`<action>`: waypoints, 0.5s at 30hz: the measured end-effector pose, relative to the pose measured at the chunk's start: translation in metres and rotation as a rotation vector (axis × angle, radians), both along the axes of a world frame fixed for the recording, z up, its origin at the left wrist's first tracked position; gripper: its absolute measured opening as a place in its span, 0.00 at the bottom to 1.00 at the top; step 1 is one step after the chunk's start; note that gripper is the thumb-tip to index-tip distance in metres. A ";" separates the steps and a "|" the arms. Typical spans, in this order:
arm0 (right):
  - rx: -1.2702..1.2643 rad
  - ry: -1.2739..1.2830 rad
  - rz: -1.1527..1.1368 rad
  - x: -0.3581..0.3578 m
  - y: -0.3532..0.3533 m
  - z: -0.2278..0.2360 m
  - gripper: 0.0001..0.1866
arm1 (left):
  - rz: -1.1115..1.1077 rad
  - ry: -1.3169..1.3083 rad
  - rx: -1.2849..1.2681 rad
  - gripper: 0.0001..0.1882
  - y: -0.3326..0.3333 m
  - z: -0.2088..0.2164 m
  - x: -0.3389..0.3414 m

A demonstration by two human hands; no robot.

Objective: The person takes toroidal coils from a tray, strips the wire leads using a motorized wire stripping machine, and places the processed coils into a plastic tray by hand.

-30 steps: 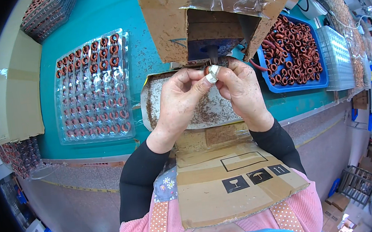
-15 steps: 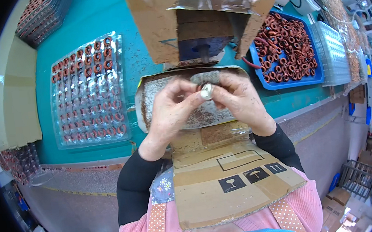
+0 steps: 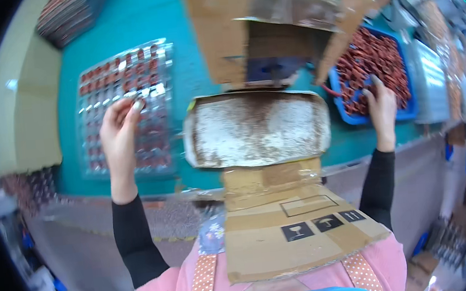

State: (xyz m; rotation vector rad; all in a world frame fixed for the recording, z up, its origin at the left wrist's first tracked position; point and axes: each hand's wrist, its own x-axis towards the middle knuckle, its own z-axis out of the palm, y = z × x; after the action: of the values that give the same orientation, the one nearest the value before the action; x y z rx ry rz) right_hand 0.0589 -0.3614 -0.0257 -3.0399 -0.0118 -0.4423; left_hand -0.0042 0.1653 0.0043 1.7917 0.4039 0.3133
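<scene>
My left hand is over the clear plastic tray on the left, thumb and forefinger pinched. A small dark reddish ring, blurred, shows at the fingertips. Copper-coloured rings sit in the tray's pockets, in the far rows and the near ones. On the right, my right hand reaches over the near part of a blue bin heaped with copper-coloured rings. Its thumb and forefinger look apart, with blue between them; blur softens the fingertips.
A white, brown-speckled shallow tray lies between my hands. Behind it stands a cardboard-covered machine. Cardboard spans my front. Stacked trays stand far left by a pale box; clear trays stand right of the bin.
My hands have parted from above the speckled tray, where they worked together on a small piece. The left went to the clear tray, the right to the blue bin. The view has shifted slightly.
</scene>
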 end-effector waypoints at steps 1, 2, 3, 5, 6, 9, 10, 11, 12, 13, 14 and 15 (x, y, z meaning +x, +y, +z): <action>-0.022 -0.026 0.019 -0.001 -0.003 -0.002 0.22 | 0.010 -0.008 -0.003 0.13 0.015 -0.007 0.005; -0.002 -0.033 0.010 -0.005 0.004 0.006 0.21 | 0.016 -0.017 -0.007 0.14 0.029 -0.013 0.008; 0.061 -0.093 0.075 -0.006 0.008 0.009 0.20 | 0.038 -0.019 0.042 0.14 0.040 -0.015 0.010; 0.148 -0.049 0.057 -0.010 0.005 0.006 0.23 | 0.067 0.007 0.129 0.14 0.055 -0.018 0.019; 0.205 -0.020 0.051 -0.010 0.005 0.004 0.24 | 0.093 0.002 0.141 0.14 0.063 -0.018 0.022; 0.668 -0.108 0.077 -0.016 0.020 0.007 0.24 | 0.137 0.041 0.417 0.13 0.077 -0.017 0.032; 0.836 -0.158 0.086 -0.014 0.022 0.004 0.25 | 0.147 0.040 0.419 0.13 0.081 -0.017 0.034; 0.971 -0.076 -0.029 -0.021 0.031 0.014 0.25 | 0.115 0.060 0.588 0.13 0.084 -0.018 0.038; 1.102 0.012 -0.144 -0.028 0.044 0.028 0.25 | 0.086 0.082 0.757 0.13 0.084 -0.018 0.041; 1.101 0.014 -0.141 -0.032 0.054 0.037 0.25 | 0.110 0.079 0.801 0.12 0.079 -0.016 0.041; 1.090 0.035 -0.067 -0.037 0.064 0.045 0.25 | 0.116 0.080 0.801 0.12 0.080 -0.015 0.038; 1.077 0.060 0.010 -0.040 0.073 0.049 0.24 | 0.121 0.054 0.819 0.12 0.082 -0.015 0.035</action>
State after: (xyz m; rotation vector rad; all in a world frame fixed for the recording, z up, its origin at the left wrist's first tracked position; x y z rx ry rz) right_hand 0.0187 -0.2886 0.0237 -1.9866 0.1594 -0.2314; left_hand 0.0304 0.2469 -0.0108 2.5827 0.4593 0.5720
